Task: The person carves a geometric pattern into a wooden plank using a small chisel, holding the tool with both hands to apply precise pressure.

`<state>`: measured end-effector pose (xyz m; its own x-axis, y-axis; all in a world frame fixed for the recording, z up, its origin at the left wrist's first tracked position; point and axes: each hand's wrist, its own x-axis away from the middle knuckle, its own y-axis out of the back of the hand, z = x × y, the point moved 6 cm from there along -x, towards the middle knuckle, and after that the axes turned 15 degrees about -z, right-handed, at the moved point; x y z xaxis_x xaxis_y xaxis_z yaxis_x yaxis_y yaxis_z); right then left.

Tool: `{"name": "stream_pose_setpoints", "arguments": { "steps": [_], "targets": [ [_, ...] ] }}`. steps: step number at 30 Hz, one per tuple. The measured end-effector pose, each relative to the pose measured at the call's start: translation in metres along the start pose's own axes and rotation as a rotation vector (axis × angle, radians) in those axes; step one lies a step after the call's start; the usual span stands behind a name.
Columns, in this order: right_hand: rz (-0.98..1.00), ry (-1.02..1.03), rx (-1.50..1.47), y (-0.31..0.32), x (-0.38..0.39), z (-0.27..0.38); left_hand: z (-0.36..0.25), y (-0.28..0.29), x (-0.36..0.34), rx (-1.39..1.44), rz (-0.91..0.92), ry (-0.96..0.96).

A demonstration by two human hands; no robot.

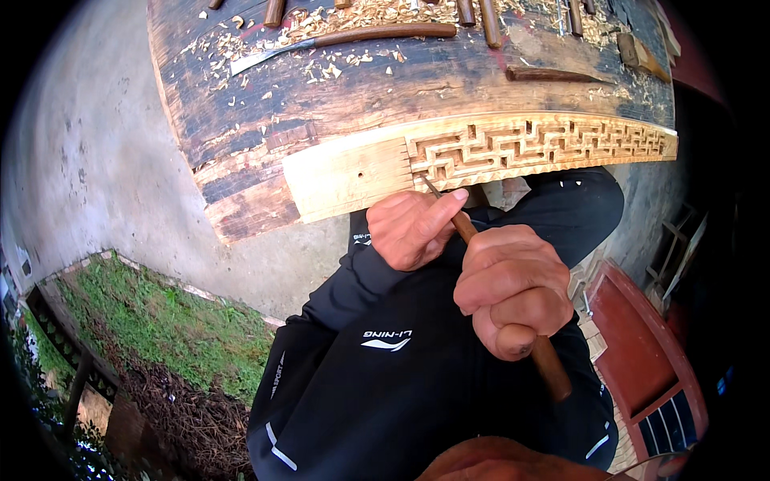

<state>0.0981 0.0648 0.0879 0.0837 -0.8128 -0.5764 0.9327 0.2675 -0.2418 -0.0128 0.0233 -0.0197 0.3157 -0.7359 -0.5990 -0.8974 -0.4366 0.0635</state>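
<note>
A pale wooden board (333, 178) lies along the near edge of the workbench. Its right part bears a carved maze-like relief (513, 148), while the left end is plain with a small dark hole. My right hand (513, 289) is wrapped round the brown wooden handle of a chisel (552, 373), whose butt sticks out below the fist. Close to the blade, my left hand (411, 228) grips the same tool, thumb stretched along it, knuckles by the board's near edge. The thin metal tip meets the left end of the carving; its exact cutting edge is too small to make out.
On the worn workbench (233, 152), a long-handled carving tool (385, 33) lies beyond the board. Several more wooden handles (490, 24) lie at the far side among wood shavings (321, 68). A dark wood strip (553, 74) and a wooden block-like tool (642, 56) rest farther right.
</note>
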Motion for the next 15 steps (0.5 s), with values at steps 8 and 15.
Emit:
{"name": "stream_pose_setpoints", "arguments": {
  "steps": [8,15],
  "targets": [
    [0.007,-0.049,0.017,-0.006,-0.003,-0.006,0.004,0.003,0.005,0.034,-0.060,0.063],
    [0.096,-0.031,0.136,-0.018,-0.014,-0.015,0.005,0.003,0.008,0.019,-0.124,0.109]
  ]
}}
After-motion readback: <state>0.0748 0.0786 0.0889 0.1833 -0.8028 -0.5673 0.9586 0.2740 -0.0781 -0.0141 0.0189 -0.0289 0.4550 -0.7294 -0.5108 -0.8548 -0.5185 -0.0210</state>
